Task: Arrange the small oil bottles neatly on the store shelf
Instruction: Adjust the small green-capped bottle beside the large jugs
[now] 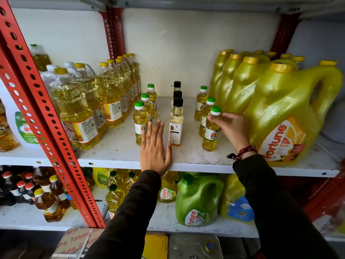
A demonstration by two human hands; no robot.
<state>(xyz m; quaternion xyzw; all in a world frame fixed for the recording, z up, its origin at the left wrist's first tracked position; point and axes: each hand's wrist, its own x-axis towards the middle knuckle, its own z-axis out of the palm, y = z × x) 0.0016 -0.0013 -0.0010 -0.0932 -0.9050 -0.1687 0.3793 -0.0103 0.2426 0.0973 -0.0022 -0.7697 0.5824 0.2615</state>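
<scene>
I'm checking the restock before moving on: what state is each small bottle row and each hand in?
Left green-capped row: three bottles, upright, capped, in line.
Black-capped row: three bottles, upright, capped, in line.
Right green-capped row: three upright, capped.
Front right bottle: upright, held near its neck.
Right hand: grip closed on that bottle.
Left hand: open, flat, holding nothing.

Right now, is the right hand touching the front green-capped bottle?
Touching: the head view shows the right hand wrapped around the front green-capped bottle just below its cap.
</scene>
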